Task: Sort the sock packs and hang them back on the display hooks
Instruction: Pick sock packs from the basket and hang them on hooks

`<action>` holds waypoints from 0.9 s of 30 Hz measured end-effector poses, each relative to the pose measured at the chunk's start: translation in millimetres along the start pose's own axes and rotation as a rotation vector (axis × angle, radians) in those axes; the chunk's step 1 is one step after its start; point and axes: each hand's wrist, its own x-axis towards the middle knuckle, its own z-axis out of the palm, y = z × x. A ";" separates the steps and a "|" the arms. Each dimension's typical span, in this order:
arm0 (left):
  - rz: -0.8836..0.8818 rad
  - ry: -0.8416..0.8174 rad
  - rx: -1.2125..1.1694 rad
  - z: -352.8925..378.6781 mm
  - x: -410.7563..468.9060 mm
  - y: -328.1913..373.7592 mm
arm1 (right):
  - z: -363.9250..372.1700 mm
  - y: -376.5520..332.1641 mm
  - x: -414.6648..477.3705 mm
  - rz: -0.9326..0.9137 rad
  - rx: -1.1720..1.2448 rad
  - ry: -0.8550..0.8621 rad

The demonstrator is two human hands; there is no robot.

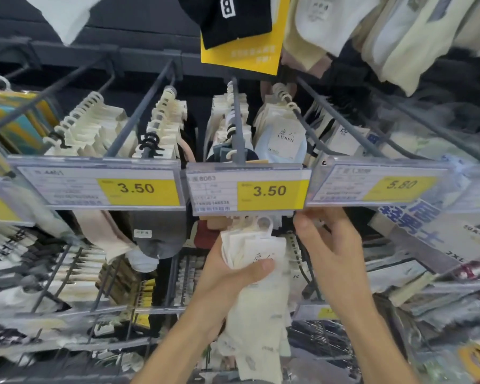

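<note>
The left hand (233, 281) is gripping a bundle of cream sock packs (257, 322) around its upper part. Its thumb is lying across the printed front card and its fingers are wrapping behind, so the socks are hanging below the fist toward the bottom edge of the view. The white hanger loops (264, 224) at the top of the bundle are standing just under the middle price label (272, 191), whose yellow field is reading 3.50, and they are hanging on no hook. The right hand (330, 245) is reaching up just beside the bundle, its thumb pointing toward the loops and its fingers curling up at the lower edge of the 5.80 price label (398, 184). Blur is making it impossible to tell whether it is pinching anything or touching that label. Above the middle label a grey display hook (237, 120) is running back to the rail, carrying a row of similar cream packs. Just to its right, a pale blue and white LUREN pack (284, 139) is hanging at the front of the neighbouring hook. A second 3.50 label (136, 188) is sitting to the left. A black sock on a yellow card (241, 56) is dangling from the row above.
</note>
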 end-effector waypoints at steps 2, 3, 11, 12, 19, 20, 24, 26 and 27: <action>-0.023 0.007 -0.023 3.2 0.2 -0.6 | -0.6 -4.1 -34.9 0.065 0.072 -0.149; -0.047 0.014 -0.054 5.3 0.4 -1.9 | 0.6 0.8 -43.1 0.103 0.063 -0.204; -0.205 -0.134 -0.364 5.1 3.3 -5.3 | -14.5 21.4 -44.7 0.302 0.325 -0.049; -0.191 -0.122 -0.347 5.4 3.7 -5.4 | -15.9 21.7 -45.5 0.302 0.353 -0.027; -0.130 0.019 -0.187 12.4 5.3 -5.0 | -12.6 19.9 -50.9 0.258 0.388 -0.060; -0.122 0.027 -0.165 12.6 5.5 -4.8 | -11.6 20.9 -50.2 0.267 0.380 -0.082; -0.085 0.076 -0.122 9.1 7.9 -1.5 | -9.3 20.4 -44.0 0.268 0.409 -0.091; -0.071 0.097 -0.113 1.3 10.3 -0.5 | -11.9 18.7 -34.1 0.246 0.493 -0.011; -0.070 0.097 -0.125 -1.9 9.8 3.1 | -13.5 14.9 -27.0 0.218 0.502 0.022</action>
